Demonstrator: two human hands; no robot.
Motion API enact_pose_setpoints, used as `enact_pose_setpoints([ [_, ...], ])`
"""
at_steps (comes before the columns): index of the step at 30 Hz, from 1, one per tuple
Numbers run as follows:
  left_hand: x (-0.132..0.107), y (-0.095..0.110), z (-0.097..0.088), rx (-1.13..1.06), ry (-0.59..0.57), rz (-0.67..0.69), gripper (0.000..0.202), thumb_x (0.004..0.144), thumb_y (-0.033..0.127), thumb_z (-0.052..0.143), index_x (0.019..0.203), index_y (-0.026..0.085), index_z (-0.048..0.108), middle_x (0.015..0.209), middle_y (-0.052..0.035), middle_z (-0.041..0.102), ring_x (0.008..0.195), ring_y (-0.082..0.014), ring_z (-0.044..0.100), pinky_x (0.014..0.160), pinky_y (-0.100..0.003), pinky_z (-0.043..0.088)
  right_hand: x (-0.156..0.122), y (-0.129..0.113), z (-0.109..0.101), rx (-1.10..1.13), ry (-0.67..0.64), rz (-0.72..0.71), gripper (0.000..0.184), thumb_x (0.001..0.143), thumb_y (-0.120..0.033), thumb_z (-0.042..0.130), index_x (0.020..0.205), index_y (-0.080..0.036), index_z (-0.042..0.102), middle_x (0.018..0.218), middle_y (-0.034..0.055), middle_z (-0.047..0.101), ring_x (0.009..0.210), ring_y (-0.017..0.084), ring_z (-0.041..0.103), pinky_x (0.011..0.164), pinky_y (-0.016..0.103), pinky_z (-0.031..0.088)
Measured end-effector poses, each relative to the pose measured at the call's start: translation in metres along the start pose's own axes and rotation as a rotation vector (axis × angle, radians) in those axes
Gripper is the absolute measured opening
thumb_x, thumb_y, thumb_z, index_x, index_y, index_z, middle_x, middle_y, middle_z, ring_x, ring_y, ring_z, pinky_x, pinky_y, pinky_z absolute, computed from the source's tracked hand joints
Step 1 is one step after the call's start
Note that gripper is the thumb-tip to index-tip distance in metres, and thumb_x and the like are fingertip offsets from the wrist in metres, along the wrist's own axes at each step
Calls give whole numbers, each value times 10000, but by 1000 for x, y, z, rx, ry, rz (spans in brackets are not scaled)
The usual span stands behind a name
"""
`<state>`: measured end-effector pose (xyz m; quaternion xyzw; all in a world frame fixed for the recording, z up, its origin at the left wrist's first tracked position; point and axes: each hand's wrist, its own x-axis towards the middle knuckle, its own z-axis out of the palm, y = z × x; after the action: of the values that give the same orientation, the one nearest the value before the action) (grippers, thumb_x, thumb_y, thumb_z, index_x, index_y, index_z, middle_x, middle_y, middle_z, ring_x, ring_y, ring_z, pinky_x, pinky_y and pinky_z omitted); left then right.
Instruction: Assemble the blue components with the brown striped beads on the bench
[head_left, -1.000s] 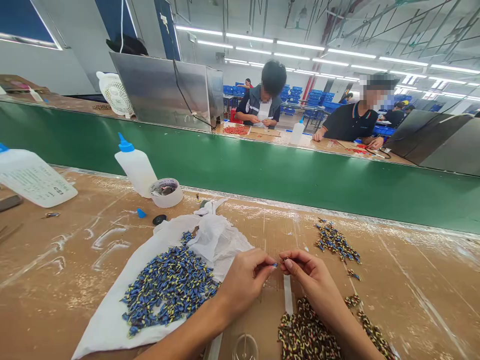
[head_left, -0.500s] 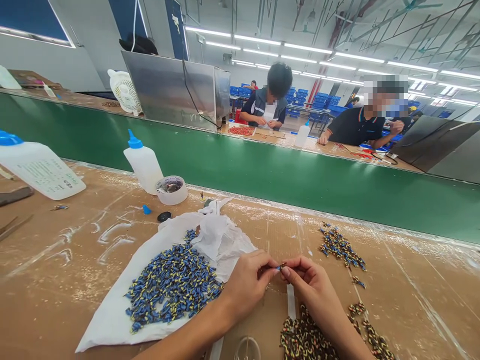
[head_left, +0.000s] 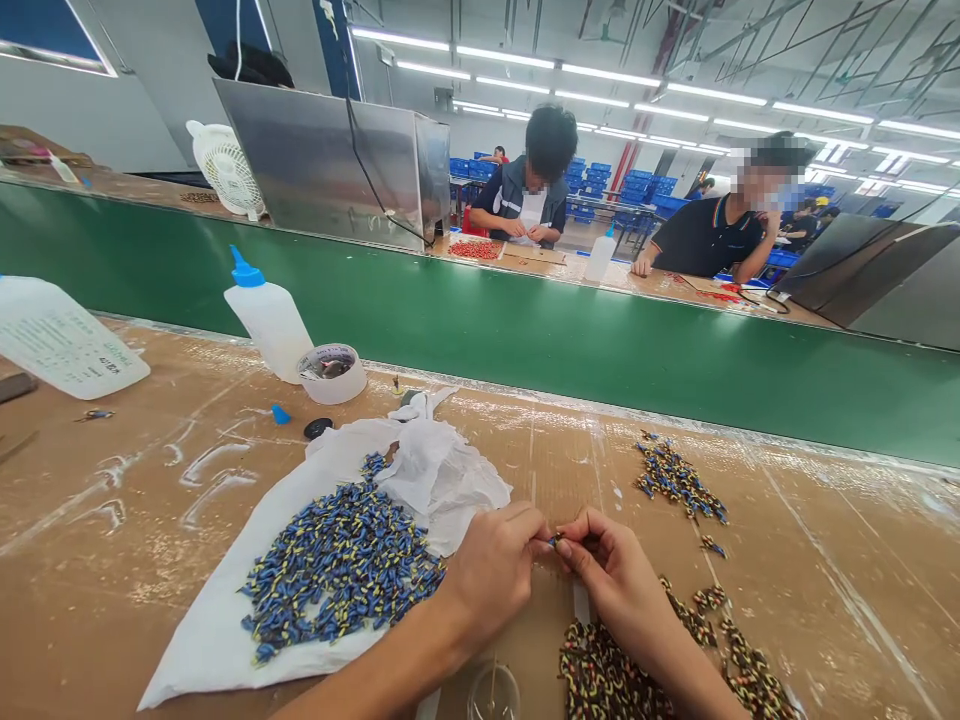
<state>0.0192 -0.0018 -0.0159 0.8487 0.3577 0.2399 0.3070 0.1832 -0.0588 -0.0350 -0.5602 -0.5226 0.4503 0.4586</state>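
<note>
My left hand (head_left: 499, 560) and my right hand (head_left: 609, 562) meet fingertip to fingertip above the cardboard. Pinched between them is a tiny blue and dark piece (head_left: 555, 540), mostly covered by the fingers. Left of my hands, a heap of small blue, black and yellow pieces (head_left: 337, 560) lies on a white cloth (head_left: 195, 640). Under my right wrist spreads a pile of dark pieces with yellow and red marks (head_left: 607, 675). Farther right is a smaller pile of blue, yellow and dark pieces (head_left: 679, 480). A small clear cup (head_left: 493, 692) with a thin stick stands near the bottom edge.
A blue-capped squeeze bottle (head_left: 270, 325), a tape roll (head_left: 332, 375) with things inside and a larger white bottle (head_left: 71, 340) stand at the left. A green belt (head_left: 480, 325) runs behind the cardboard-covered table (head_left: 847, 540). Two people (head_left: 536, 190) sit across it.
My hands stay together at nearly the same spot, and the left fingers have curled in more. The view has shifted slightly. Across the belt, the right person's raised hand has moved closer to the head.
</note>
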Motion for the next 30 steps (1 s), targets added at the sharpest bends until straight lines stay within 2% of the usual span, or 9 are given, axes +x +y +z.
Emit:
enact_pose_setpoints([
  [5,-1,2,0,44,-79,-34,155,789,35,507,712,162,552,725,-10,609,691,-156,545,602,-259,306,-3,7,3,-71,-38,6,237,900,-382,540,773,-183,524,710,15,553,656,158,503,590,266,393],
  [8,-3,2,1,18,-85,-60,139,798,55,516,714,162,547,730,-9,608,699,-155,544,610,-258,308,-4,10,3,-66,-42,15,231,894,-382,543,777,-182,536,734,25,566,658,163,510,599,275,406],
  [16,7,-9,-4,-68,-116,-2,153,894,140,488,784,167,591,800,-17,625,797,-163,571,705,-251,365,9,6,3,46,22,5,204,852,-366,604,810,-167,594,728,31,607,667,174,561,626,280,433],
  [22,13,-13,-9,-79,-105,-39,134,917,234,489,892,186,610,861,-17,643,822,-177,568,740,-270,371,17,4,2,35,128,-26,189,833,-347,624,826,-158,615,785,55,655,732,198,602,665,294,452],
  [30,15,-15,-10,-38,-158,-38,315,957,314,398,719,168,543,736,-22,606,719,-170,527,660,-265,326,15,3,4,12,142,-58,185,837,-342,632,822,-158,647,801,58,672,759,203,610,680,292,453],
])
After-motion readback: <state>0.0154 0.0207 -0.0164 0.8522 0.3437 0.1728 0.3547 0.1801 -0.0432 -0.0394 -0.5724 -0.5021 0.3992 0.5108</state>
